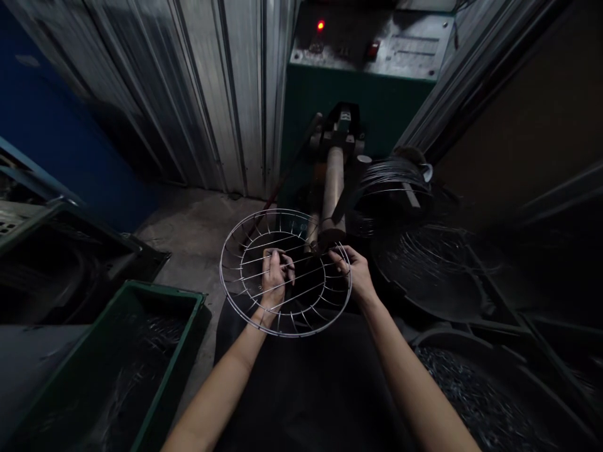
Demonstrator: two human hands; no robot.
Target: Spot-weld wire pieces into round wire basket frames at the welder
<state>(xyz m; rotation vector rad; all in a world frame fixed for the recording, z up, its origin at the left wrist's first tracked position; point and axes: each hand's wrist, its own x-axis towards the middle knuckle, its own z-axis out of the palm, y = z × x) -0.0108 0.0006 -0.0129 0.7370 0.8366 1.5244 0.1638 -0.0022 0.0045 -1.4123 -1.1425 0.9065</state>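
A round wire basket (245,317), with thin parallel wires across its base and short ribs up to a double rim, is held slightly tilted before the spot welder's arm (333,182). My left hand (276,276) reaches in among the base wires with its fingers curled around them. At the basket's right side, my right hand (353,270) closes thumb and fingers at the rim, close beside the blunt end of the welder arm. Whether a small wire piece is also pinched there is too dark to tell.
A green machine cabinet (358,88) with a lit red lamp (321,25) stands ahead. Coiled wire (396,172) and a dark basin of wire pieces (424,270) are at right; another tub (471,389) holds small metal parts. A green crate (162,290) sits at left.
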